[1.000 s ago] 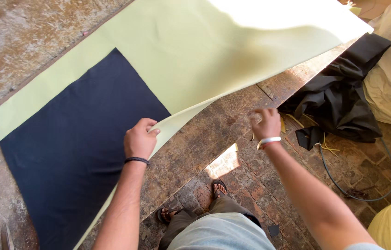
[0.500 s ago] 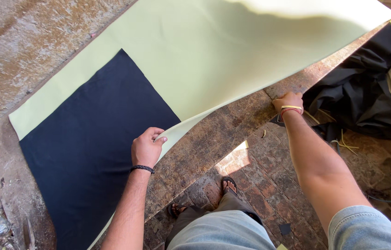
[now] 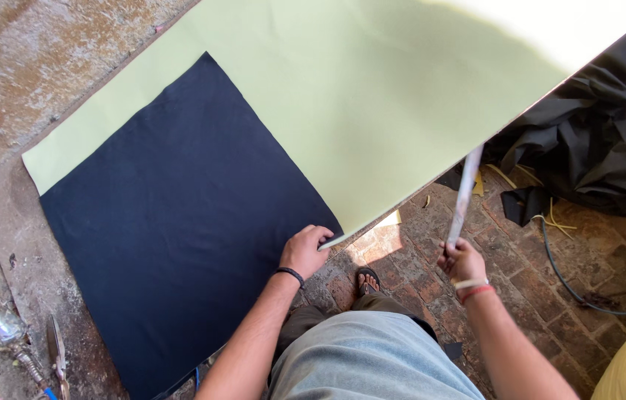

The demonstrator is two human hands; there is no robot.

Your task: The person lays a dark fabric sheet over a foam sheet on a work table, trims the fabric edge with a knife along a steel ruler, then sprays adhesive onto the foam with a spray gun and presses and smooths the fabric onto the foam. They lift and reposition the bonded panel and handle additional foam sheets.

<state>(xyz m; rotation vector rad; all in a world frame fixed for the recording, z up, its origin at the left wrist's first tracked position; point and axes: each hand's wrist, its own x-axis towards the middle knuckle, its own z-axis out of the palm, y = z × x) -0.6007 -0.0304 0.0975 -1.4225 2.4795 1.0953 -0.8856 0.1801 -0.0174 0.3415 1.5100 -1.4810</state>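
The pale green sheet (image 3: 372, 104) lies across the worktop, its near part lifted over the dark navy fabric (image 3: 180, 230) under it. Your left hand (image 3: 305, 252) pinches the sheet's lower edge where it meets the navy piece; your right hand (image 3: 463, 261) is closed around a pale rod (image 3: 465, 194) propping the sheet. You seem mid-laying: next calls for lowering evenly, edges kept aligned
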